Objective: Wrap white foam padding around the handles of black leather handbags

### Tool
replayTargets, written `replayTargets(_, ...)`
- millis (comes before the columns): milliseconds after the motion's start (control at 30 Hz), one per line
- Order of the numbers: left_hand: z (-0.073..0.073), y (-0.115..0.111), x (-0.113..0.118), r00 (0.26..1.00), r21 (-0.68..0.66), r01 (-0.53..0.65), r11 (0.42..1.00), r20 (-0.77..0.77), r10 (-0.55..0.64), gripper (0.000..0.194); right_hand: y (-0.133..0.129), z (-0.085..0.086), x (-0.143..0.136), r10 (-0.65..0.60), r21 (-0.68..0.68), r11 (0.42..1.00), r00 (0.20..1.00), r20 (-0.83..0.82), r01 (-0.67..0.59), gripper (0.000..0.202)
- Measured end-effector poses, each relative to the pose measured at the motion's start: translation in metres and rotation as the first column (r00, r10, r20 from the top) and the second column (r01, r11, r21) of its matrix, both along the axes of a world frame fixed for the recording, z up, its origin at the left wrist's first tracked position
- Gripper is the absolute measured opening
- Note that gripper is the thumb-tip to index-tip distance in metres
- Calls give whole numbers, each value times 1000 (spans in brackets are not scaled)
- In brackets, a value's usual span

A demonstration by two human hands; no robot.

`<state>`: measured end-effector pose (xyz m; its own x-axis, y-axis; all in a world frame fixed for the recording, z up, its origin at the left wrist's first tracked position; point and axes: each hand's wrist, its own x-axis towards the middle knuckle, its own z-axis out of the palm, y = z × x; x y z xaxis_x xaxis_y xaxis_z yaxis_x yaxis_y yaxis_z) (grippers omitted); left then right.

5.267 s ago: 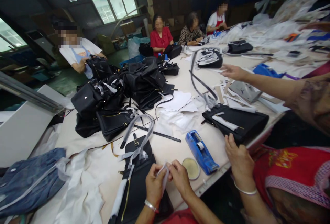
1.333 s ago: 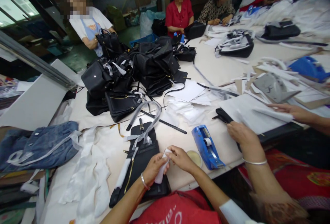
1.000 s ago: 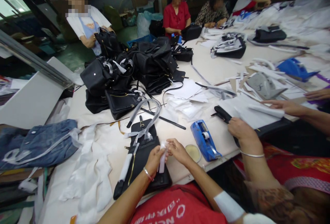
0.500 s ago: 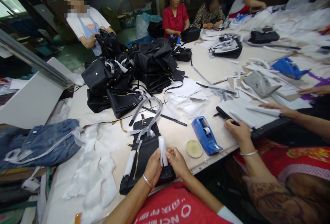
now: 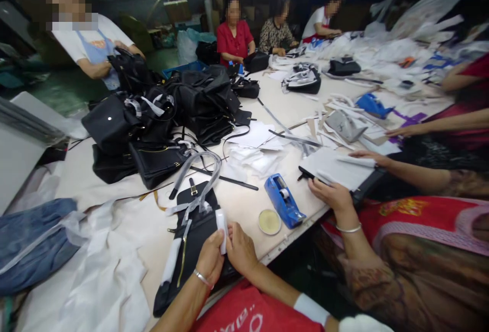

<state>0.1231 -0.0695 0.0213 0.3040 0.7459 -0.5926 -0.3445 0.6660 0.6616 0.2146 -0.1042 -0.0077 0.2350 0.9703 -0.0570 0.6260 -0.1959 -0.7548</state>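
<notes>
A black bag (image 5: 194,230) with a gold zipper lies flat on the table in front of me, its buckled strap end pointing away. My left hand (image 5: 211,256), with a bracelet on its wrist, pinches a folded white strip (image 5: 221,224) at the bag's right side. Close against it, my right hand (image 5: 240,249) has its fingers curled at the same strip; the fingertips are partly hidden. A clear-wrapped handle (image 5: 214,166) arches above the bag. White wrapping (image 5: 170,266) covers a piece on the bag's left side.
Blue tape dispenser (image 5: 284,202) and round yellowish disc (image 5: 269,221) are right of the bag. Black bags (image 5: 153,123) are piled behind. White sheeting (image 5: 110,271) and blue fabric (image 5: 34,240) lie left. A neighbour's hand (image 5: 332,197) works at right; other people stand around the table.
The view has turned right, so the scene sits further left. My right hand has come closer to my left, and the white strip's two parts now look pressed together.
</notes>
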Motion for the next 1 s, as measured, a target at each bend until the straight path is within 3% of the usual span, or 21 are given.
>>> replayTargets(167, -6, 9, 0, 998, -120, 38, 992, -54, -45, 26, -2, 2, 3, 112, 6, 994, 987, 113, -113, 29)
replayTargets(333, -11, 12, 4, 993, -129, 36, 991, -111, -50, 22, -8, 3, 11, 255, 19, 966, 964, 72, -257, 48)
replayTargets(467, -17, 11, 4, 988, -95, 1, 995, -155, -16, 19, -23, 18, 46, 384, 76, 921, 923, -15, -382, 62)
replayTargets(533, -19, 10, 3, 982, -92, -18, 996, -187, 1, 23, -32, 24, 85, 309, 90, 947, 951, -5, -307, 49)
replayTargets(600, -20, 9, 3, 978, -82, -13, 997, -210, -5, 27, -38, 24, 133, 3, 85, 996, 997, 82, -10, 32)
replayTargets(633, -21, 9, 2, 976, -73, -1, 997, -218, -16, 28, -40, 22, 158, -178, 79, 983, 973, 148, 168, 29)
replayTargets(700, -21, 9, 3, 971, -57, 27, 998, -236, -39, 29, -43, 13, 203, -341, 46, 939, 899, 274, 342, 27)
replayTargets(833, -24, 10, 4, 962, -40, 101, 994, -250, -108, 29, -45, -11, 247, -252, -154, 940, 923, 290, 305, 29)
replayTargets(1000, -30, 9, 1, 956, -28, 148, 989, -253, -150, 31, -41, -25, 248, -205, -254, 934, 958, 200, 252, 32)
